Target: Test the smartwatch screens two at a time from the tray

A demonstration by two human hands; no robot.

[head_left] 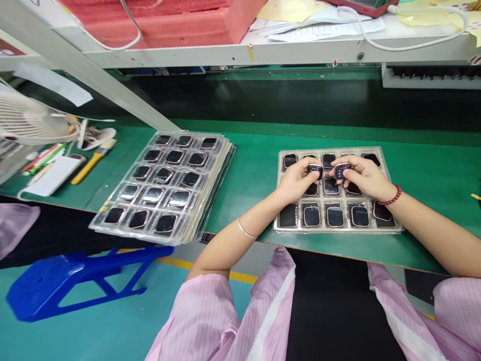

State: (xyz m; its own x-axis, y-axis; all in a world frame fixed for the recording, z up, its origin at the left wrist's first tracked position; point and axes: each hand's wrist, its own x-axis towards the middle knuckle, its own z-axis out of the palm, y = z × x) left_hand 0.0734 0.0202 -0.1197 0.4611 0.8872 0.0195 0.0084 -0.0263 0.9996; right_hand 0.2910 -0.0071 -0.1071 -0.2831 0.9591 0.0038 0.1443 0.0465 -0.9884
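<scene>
The left hand (298, 179) and right hand (363, 176) are each holding a small watch case, left one (315, 170), right one (342, 170), above a clear tray (391, 226) lying on the green worktop (255, 170).

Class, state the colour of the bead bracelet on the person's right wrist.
Dark red; the bracelet shows best in the head view, beside the tray.

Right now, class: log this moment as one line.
left hand: holds watch case | right hand: holds second watch case | both above tray
</scene>
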